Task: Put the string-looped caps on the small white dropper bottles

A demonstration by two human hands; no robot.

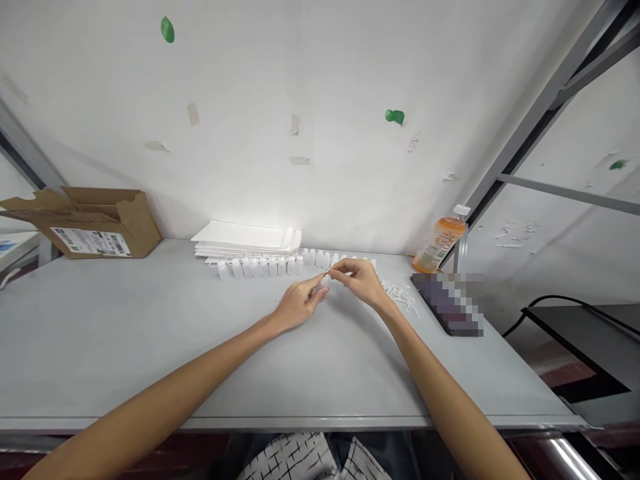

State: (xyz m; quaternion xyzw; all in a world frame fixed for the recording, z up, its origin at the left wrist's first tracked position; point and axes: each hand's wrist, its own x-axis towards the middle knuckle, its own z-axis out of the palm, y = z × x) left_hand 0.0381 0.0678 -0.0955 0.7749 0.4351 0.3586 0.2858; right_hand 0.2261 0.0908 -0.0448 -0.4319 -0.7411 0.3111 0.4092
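Near the middle of the grey table (175, 333), my left hand (297, 303) is closed around a small white bottle (323, 285). The fingers of my right hand (357, 277) are pinched together at the top of that bottle; whatever they hold is too small to make out. Behind my hands, several small white bottles (264, 268) stand upright in a row, and more (320, 258) continue to the right, partly hidden by my right hand. A loose pile of thin white pieces (403, 298) lies just right of my right wrist.
A stack of white sheets or flat packs (245, 239) lies behind the bottles. An open cardboard box (105, 223) is at the back left. At the right are an orange drink bottle (441, 243) and a dark flat device (445, 307), its surface blurred. A metal frame rises beyond.
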